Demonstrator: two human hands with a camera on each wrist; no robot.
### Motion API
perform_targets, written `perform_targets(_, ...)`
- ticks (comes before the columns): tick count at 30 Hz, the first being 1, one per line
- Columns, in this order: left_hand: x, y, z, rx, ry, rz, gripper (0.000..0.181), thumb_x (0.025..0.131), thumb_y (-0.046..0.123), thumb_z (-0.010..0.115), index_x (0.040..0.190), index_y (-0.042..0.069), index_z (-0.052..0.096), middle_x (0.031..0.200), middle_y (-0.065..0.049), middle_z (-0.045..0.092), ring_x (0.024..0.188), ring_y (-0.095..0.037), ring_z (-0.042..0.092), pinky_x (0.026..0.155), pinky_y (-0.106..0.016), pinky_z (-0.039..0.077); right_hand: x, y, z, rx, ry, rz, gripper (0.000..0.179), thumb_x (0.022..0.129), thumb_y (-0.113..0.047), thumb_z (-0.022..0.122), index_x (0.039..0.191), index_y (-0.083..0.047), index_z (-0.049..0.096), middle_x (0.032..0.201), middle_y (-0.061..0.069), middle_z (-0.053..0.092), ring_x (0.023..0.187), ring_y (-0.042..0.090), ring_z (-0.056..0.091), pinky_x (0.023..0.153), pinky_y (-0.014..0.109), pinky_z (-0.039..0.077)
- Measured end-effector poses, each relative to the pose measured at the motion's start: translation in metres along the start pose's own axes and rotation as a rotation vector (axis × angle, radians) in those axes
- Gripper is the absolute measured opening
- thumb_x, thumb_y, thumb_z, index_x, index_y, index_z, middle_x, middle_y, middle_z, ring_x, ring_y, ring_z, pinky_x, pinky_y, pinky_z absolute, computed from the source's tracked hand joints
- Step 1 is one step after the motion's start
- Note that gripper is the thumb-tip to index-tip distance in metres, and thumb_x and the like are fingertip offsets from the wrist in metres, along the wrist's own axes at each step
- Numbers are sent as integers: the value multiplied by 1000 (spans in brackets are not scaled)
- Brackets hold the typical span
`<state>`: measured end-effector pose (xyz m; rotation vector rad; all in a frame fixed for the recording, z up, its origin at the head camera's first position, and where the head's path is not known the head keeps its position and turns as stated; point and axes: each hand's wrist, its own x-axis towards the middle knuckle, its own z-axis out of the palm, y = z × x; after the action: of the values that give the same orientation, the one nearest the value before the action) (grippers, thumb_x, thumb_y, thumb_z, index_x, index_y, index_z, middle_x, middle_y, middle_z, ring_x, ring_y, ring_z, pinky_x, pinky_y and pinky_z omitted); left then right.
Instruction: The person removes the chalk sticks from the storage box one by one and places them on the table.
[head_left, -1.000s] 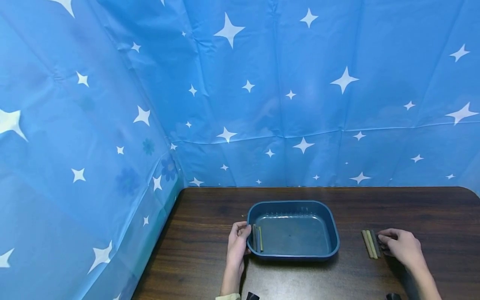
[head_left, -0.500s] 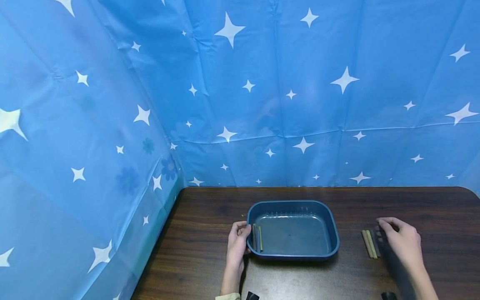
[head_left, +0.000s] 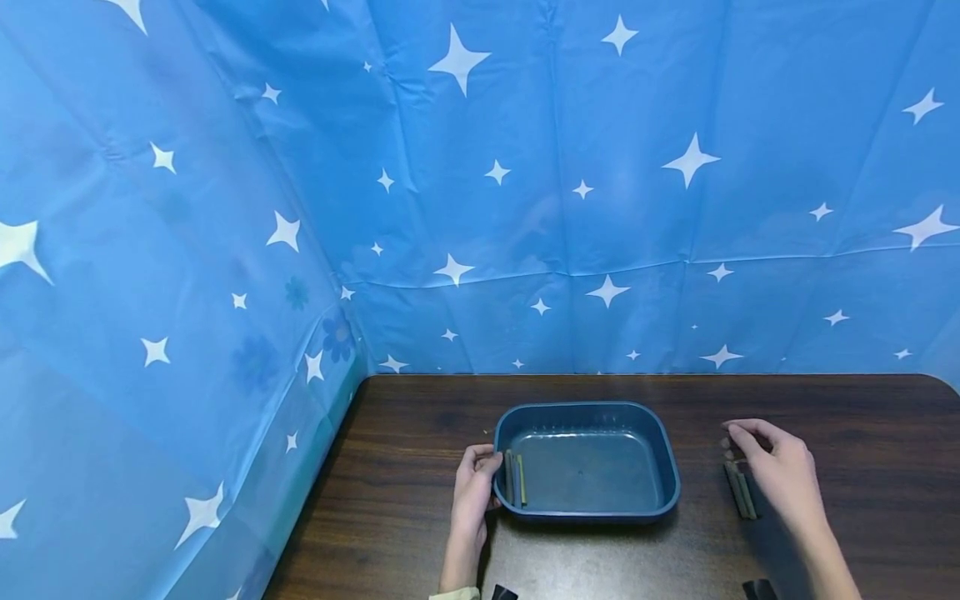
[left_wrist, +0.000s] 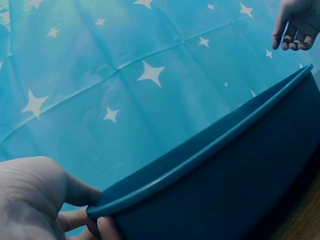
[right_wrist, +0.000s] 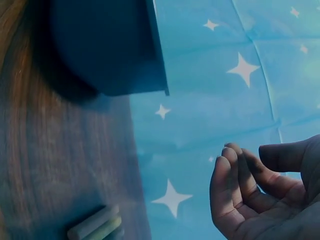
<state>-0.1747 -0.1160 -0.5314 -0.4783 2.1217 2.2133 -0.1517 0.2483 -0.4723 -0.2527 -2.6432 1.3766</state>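
Observation:
My left hand [head_left: 471, 493] grips the left rim of a blue plastic tub [head_left: 592, 477], and the left wrist view has the thumb over the rim [left_wrist: 165, 179] with fingers beneath. Inside the tub, several short slim sticks [head_left: 515, 478], grey and yellow-green, lie along its left wall. More such sticks [head_left: 741, 492] lie side by side on the table to the right of the tub. Over their far end hovers my right hand [head_left: 783, 471], its fingers loosely bent. In the right wrist view the thumb is apart from the fingers [right_wrist: 225, 195], with nothing between them.
The dark wood table [head_left: 405, 500] runs back to a blue sheet [head_left: 525, 208] with white stars, which also hangs along the left side. Black straps [head_left: 759, 589] show near both wrists at the bottom edge.
My right hand has moved left and farther back, from beside the table sticks to above their far end. The left hand and the tub stay where they were.

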Motion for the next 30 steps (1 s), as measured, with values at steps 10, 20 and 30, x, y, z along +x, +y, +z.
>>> perform_targets(10,-24,33,0,-31,-48,-6,30,93,9,53,116,-8,46,97,-17,60,61,-13,51,47,-20,41,-2,-20,12,90,-66,-6,44,102,-34,44,122,2,59,94,15,68,73,14,65,63,28,54)
perform_targets(20,-19,29,-2,-62,-71,-40,24,92,9,54,111,-5,47,81,-6,56,53,-10,48,45,-19,40,-2,-37,30,143,-98,-20,39,102,-29,46,120,3,59,94,16,67,77,16,65,66,28,55)
perform_targets(30,-1,6,-4,-67,-52,-49,22,91,15,57,108,3,49,80,-2,54,54,-9,48,43,-18,39,-4,-48,45,219,-160,-13,39,101,-29,48,121,3,58,97,17,66,85,25,66,70,33,56)
